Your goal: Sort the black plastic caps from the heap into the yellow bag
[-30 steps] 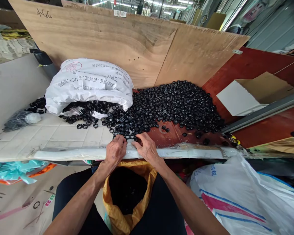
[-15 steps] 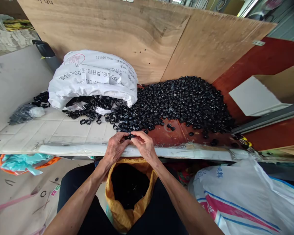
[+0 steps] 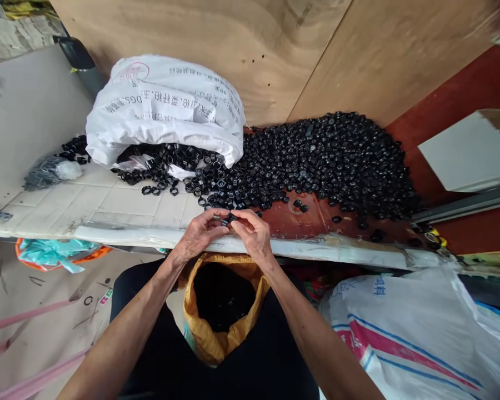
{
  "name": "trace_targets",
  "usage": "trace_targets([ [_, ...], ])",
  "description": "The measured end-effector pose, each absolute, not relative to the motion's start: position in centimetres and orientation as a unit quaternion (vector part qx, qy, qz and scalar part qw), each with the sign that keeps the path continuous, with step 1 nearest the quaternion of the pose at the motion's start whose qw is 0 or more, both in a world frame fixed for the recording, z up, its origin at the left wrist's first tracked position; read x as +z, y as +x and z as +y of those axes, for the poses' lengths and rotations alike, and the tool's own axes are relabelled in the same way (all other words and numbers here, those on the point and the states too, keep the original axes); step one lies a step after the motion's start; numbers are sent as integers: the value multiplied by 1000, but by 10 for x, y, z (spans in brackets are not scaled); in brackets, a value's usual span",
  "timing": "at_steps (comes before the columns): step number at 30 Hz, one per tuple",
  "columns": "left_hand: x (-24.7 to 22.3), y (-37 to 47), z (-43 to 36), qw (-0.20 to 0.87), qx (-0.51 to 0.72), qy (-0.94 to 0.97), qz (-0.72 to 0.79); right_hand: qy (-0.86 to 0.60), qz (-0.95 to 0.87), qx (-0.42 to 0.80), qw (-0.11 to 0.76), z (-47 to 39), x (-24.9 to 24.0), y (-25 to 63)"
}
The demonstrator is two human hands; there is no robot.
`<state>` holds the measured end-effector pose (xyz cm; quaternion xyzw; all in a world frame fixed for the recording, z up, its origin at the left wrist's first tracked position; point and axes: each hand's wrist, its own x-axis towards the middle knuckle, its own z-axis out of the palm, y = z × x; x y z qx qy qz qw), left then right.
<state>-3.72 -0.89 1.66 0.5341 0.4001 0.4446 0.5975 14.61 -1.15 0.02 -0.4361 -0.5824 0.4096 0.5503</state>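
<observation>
left hand: thumb and fingertips pinched on small black pieces, meeting the other hand's fingertips.
right hand: thumb and forefinger closed on the same cluster; how many pieces there are is too small to tell.
held pieces: between the two hands, near the bench's white front edge.
black pile: heaped beyond the hands, mostly to the right, against the wooden board.
white sack: lying on the left part of the bench, black rings loose at its mouth.
yellow sack: open below the hands, between the person's legs; its dark contents are hard to make out.
</observation>
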Motion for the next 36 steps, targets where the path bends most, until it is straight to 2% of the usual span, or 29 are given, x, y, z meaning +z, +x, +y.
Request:
trace_targets([
  [16,9,-30,-9,533,520,545,384,-426,-644,347,533,-15,-15,151],
  [23,7,-32,-8,570,517,521,369,-429,-649,329,535,-16,-11,150],
  [32,12,-30,-9,574,534,500,368,-493,-682,253,477,-17,5,140],
  [36,12,-31,-11,578,528,501,369,-498,-660,265,495,-17,4,137],
])
